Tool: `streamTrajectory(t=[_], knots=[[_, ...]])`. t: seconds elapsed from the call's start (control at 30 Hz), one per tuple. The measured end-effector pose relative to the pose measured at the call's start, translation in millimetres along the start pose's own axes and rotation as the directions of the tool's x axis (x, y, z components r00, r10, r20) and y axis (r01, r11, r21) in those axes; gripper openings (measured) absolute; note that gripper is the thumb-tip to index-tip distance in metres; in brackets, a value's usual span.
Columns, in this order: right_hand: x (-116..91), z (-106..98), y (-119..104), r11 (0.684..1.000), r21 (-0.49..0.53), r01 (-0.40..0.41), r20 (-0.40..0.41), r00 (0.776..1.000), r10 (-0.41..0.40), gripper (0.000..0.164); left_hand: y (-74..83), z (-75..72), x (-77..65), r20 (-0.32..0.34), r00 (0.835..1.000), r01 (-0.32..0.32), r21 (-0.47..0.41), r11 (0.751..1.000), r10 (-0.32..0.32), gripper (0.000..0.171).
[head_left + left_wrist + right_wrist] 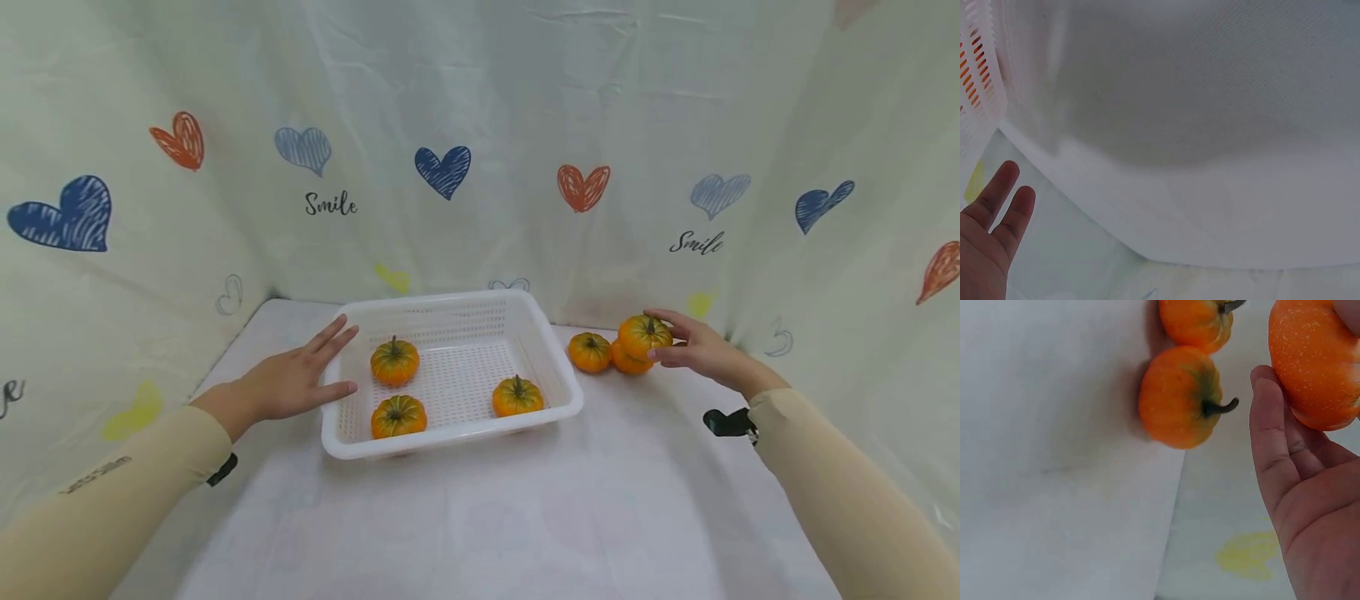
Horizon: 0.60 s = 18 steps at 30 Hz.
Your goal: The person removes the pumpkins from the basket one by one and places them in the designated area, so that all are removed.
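Three pumpkins in basket, two pumpkins beside, right grip pinching another pumpkin, left grip released

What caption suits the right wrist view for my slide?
Right hand holds an orange pumpkin; two more pumpkins rest on the white tabletop.

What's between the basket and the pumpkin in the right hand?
In the head view, one loose pumpkin lies between the basket and held pumpkin, which partly hides another pumpkin.

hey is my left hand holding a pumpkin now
No, the left hand is spread and empty; the right hand holds a pumpkin.
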State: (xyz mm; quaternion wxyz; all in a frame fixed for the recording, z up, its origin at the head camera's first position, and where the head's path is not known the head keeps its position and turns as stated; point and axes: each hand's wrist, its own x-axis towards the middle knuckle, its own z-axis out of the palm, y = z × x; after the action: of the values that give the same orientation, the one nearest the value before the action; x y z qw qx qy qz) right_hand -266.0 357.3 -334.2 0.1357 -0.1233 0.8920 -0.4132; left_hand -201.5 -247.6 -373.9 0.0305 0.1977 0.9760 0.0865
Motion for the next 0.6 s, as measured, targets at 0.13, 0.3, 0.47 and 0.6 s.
streamTrajectory(t=[0.13, 0.3, 0.47, 0.6], knots=[[-8.8, -7.9, 19.1, 0.999, 0.032, -0.038, -0.025, 0.999, 0.038, 0.079, 0.1, 0.4, 2.7, 0.002, 1.0, 0.002, 0.005, 1.0, -0.002, 0.089], [-14.2, -16.7, 41.6, 0.993, 0.057, -0.1, -0.079, 0.991, 0.104, 0.082, -2.2, 1.0, 5.3, 0.011, 1.0, 0.006, 0.013, 1.0, -0.006, 0.09], [-17.0, -17.8, 61.6, 0.981, 0.072, -0.178, -0.106, 0.977, 0.185, 0.086, -3.9, 0.4, 6.9, 0.005, 1.0, -0.013, 0.006, 1.0, 0.013, 0.091], [-16.8, -14.2, 77.9, 0.97, 0.096, -0.222, -0.104, 0.967, 0.231, 0.086, -3.8, 1.9, 6.9, 0.012, 1.0, -0.011, -0.001, 1.0, 0.011, 0.09]])
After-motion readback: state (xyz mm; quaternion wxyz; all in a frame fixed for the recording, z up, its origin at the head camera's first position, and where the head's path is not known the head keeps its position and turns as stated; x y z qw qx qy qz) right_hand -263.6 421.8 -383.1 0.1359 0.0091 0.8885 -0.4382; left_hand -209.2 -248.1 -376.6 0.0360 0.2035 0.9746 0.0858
